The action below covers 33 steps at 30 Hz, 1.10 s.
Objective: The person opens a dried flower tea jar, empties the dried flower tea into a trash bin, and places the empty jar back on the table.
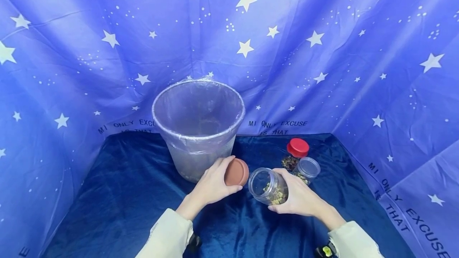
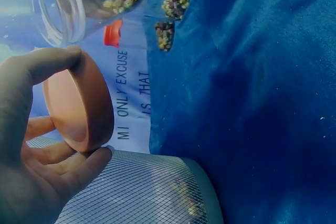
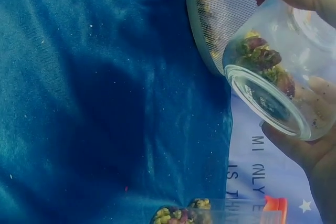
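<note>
Left hand (image 1: 212, 183) is pinching a brown lid (image 1: 236, 172), I'm seeing, while right hand (image 1: 301, 195) is gripping a tilted jar (image 1: 266, 187).

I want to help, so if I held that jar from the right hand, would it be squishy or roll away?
The jar is probably stiff: its clear wall looks round where the right hand grips it. Laid on its side, it might roll, being round. The yellowish pieces could spill if it tips further, since its mouth is open.
</note>
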Each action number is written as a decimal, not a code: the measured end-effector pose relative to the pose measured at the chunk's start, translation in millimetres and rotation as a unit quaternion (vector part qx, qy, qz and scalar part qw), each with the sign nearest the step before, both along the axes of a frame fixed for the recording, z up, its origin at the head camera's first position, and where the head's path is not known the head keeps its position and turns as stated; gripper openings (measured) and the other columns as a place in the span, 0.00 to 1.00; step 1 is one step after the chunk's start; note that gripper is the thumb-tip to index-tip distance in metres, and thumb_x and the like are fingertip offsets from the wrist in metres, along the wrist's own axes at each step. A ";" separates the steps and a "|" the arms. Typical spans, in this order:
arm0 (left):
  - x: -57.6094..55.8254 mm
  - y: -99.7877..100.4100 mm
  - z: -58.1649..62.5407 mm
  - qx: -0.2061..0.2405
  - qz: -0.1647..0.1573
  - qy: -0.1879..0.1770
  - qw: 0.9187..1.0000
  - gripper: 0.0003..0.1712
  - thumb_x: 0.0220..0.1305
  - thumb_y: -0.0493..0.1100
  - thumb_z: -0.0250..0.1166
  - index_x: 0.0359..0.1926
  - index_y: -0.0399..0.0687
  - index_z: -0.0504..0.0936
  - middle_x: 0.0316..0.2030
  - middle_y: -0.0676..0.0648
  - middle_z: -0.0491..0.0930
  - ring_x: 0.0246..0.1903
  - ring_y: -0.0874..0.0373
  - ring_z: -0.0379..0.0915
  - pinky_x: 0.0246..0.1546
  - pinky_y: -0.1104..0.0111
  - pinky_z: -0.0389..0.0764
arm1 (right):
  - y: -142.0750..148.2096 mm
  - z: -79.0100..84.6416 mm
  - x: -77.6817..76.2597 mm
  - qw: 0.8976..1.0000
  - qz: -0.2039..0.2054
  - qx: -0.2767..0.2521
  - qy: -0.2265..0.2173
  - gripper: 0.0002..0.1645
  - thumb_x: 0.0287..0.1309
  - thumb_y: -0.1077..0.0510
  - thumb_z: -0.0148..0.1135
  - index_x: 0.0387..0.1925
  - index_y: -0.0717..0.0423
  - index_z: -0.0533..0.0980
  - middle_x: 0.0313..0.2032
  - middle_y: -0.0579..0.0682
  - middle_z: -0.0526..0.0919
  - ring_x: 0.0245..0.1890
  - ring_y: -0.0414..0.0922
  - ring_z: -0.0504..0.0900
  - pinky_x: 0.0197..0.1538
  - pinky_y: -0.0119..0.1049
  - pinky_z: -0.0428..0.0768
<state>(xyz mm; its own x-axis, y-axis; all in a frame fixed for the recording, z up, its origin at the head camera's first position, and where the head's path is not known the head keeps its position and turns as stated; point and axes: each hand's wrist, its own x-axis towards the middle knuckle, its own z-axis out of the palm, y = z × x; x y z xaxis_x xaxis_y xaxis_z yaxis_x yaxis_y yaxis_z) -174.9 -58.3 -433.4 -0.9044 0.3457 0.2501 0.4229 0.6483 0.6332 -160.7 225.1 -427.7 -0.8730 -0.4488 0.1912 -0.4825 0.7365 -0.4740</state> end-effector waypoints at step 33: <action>-15.4 25.6 -37.4 -0.167 -0.014 0.019 0.986 0.38 0.57 0.57 0.68 0.70 0.62 0.69 0.65 0.35 0.69 0.56 0.38 0.75 0.45 0.47 0.82 | -1.7 7.8 -5.0 1.000 -0.007 0.004 0.007 0.56 0.27 0.38 0.82 0.60 0.50 0.68 0.45 0.44 0.82 0.43 0.40 0.81 0.43 0.38 0.80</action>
<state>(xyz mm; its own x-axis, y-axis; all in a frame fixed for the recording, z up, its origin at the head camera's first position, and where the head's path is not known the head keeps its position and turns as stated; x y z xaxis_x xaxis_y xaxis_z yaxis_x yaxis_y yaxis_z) -190.3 -32.7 -470.8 -0.8851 0.4399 0.1520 0.4636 0.8048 0.3706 -165.7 223.4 -419.9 -0.8760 -0.4388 0.2004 -0.4795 0.7471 -0.4603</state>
